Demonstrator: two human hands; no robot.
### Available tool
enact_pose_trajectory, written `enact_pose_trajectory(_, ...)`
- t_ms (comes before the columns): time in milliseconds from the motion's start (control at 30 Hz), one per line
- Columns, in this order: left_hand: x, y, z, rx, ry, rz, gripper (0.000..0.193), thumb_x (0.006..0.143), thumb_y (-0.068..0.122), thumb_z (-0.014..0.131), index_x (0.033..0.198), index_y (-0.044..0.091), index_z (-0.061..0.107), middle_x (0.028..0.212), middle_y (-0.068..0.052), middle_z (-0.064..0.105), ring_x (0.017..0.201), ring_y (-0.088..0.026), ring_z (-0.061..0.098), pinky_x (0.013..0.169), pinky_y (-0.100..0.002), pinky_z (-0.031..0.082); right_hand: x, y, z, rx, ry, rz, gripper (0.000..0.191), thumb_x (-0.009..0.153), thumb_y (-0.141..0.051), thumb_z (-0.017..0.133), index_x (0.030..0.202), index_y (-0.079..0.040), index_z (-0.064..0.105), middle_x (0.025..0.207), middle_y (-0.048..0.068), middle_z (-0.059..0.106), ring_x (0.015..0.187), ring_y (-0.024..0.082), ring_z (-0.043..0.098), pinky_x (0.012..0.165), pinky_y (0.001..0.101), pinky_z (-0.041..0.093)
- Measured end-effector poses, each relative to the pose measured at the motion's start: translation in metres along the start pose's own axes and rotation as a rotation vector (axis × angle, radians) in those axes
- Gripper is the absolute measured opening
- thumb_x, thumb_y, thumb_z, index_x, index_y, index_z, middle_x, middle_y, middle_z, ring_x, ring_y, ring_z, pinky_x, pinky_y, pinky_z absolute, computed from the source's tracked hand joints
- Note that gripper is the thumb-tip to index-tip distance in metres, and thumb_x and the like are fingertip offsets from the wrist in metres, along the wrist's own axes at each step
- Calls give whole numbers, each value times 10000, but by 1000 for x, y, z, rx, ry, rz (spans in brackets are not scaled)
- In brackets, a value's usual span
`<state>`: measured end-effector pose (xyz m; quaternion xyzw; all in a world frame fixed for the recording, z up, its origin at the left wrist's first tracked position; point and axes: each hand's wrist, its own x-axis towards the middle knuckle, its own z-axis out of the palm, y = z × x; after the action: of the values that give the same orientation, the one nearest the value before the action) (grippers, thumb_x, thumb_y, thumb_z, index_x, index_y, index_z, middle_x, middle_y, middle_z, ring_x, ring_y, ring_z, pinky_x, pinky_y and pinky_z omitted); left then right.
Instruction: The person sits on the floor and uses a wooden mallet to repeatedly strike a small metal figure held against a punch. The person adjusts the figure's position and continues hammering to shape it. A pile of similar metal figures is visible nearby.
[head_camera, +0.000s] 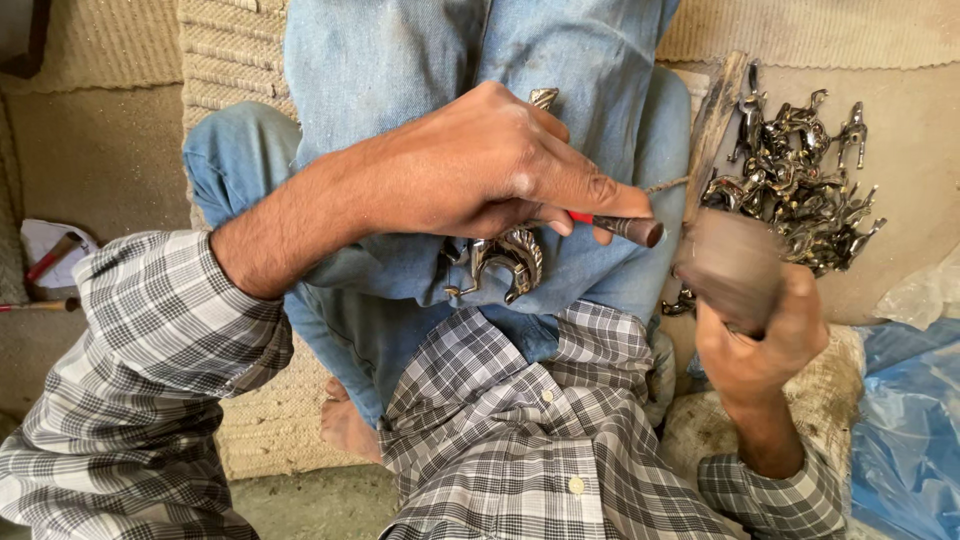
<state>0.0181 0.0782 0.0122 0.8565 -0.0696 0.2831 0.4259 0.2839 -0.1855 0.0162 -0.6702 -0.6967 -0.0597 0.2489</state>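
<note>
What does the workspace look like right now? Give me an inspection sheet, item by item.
Surface: woven mat and bare floor; work rests on the person's denim-clad lap.
Job's things: shiny metal figurine on the lap; red-handled punch; wooden mallet, motion-blurred.
Clutter: pile of similar metal figurines beside a wooden stick; red-handled tools on the floor at the left edge; blue plastic sheet.
Hands: left hand grips the punch over the figurine; right hand grips the mallet.
Cables: nothing seen.
Surroundings: checked shirt, bare foot tucked under.
</note>
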Motion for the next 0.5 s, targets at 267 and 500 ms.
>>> enact_pose_trajectory(267,3,-3,-1,11,-90,48,588,842,123,756,1419,171,658,1025,-52,785,842,-250,678,641,-411,506,-22,7,9,200,8,122,630,968,118,692,1460,-128,386,1045,165,584,827,279,605,694,365,490)
enact_pose_trajectory(500,-6,-1,7,59,25,-40,491,976,157,776,1450,178,648,1001,-14,780,824,-174,720,705,-376,539,-2,8,3,242,13,-2,1072,949,210,660,1707,-288,90,1017,158,580,798,268,595,635,350,488)
